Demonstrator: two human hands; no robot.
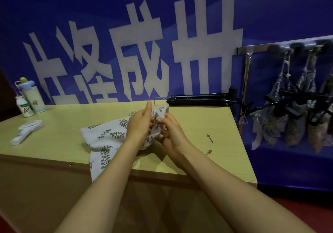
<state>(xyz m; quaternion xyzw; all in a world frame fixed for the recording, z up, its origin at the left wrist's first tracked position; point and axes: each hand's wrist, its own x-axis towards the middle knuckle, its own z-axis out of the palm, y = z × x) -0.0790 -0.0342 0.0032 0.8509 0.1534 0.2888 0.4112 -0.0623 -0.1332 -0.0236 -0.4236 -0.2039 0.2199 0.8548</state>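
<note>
A white cloth with a grey leaf print (106, 139) lies on the pale wooden table (207, 124), one end hanging over the front edge. Both hands hold its far bunched end just above the tabletop. My left hand (140, 124) grips the cloth, with one finger pointing up. My right hand (171, 130) pinches the same bunched part from the right, fingers curled into the fabric. What lies inside the bunched cloth is hidden by my fingers.
Two small metal pins (210, 138) (209, 151) lie right of my hands. A black folded stand (198, 98) rests at the table's back edge. A flask (34, 97), a small bottle (25, 108) and a white hand fan (27, 131) stand at the left. Fabric bundles (295, 117) hang on a rack (281, 46).
</note>
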